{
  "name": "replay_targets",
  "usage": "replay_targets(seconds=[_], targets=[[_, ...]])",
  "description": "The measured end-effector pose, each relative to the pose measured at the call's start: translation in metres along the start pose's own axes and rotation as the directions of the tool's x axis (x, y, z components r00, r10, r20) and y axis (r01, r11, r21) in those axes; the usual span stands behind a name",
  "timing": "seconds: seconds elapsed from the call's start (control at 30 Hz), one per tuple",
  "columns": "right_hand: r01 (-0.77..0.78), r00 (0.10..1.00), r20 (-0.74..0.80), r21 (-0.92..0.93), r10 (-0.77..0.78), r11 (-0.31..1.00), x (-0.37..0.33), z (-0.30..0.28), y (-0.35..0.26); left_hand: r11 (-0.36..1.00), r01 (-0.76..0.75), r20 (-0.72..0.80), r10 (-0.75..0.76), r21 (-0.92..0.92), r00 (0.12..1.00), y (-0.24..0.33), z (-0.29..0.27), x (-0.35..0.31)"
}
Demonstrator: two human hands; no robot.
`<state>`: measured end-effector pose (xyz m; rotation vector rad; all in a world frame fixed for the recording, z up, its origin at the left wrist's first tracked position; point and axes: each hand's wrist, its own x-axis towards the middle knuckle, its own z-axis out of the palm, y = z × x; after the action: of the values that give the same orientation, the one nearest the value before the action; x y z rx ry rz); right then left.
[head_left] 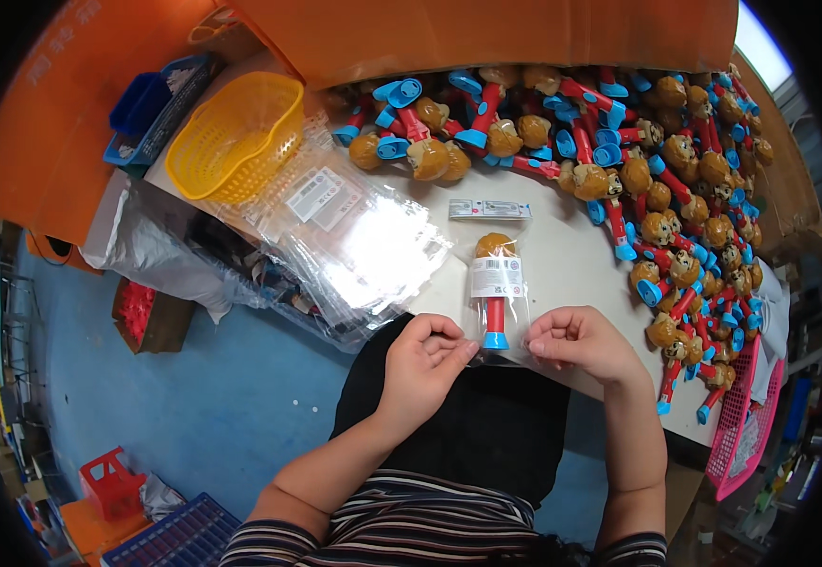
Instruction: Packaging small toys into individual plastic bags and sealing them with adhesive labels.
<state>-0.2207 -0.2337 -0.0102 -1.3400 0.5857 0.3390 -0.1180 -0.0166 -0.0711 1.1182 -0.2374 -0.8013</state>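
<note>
In front of me on the white table a clear plastic bag [519, 318] holds a figure-headed candy dispenser [496, 314] with a red stem, a blue foot and a brown head. The head points away from me, the blue foot toward me. A white printed label on the bag covers the dispenser's middle. My left hand [422, 367] pinches the bag's near left corner between thumb and fingers. At the near right corner, my right hand [585, 342] is closed on the bag too. Beyond the bag's far end lies a flat printed strip [489, 210].
Many similar dispensers [680, 227] are heaped along the back and right. Flat clear bags [359, 241] lie stacked at left, beside a yellow basket [236, 137] and a blue bin [139, 104]. An orange board [524, 38] edges the back; a pink basket [749, 416] stands at right.
</note>
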Motion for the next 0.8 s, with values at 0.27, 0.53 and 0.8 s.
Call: replay_targets(seconds=[0.27,0.53,0.8], targets=[[-0.003,0.999,0.049,0.089,-0.002,0.996,-0.003,0.007,0.003,0.998,-0.059,0.004,0.060,-0.004,0.998,-0.005,-0.001,-0.001],[0.047,0.998,-0.042,0.144,-0.042,0.988,-0.012,0.014,0.008,0.988,-0.139,-0.017,0.140,0.068,0.990,-0.005,0.001,-0.004],[0.096,0.991,-0.093,0.015,-0.095,0.995,-0.014,0.015,0.022,0.985,-0.119,0.016,0.118,0.125,0.993,0.001,-0.006,-0.008]])
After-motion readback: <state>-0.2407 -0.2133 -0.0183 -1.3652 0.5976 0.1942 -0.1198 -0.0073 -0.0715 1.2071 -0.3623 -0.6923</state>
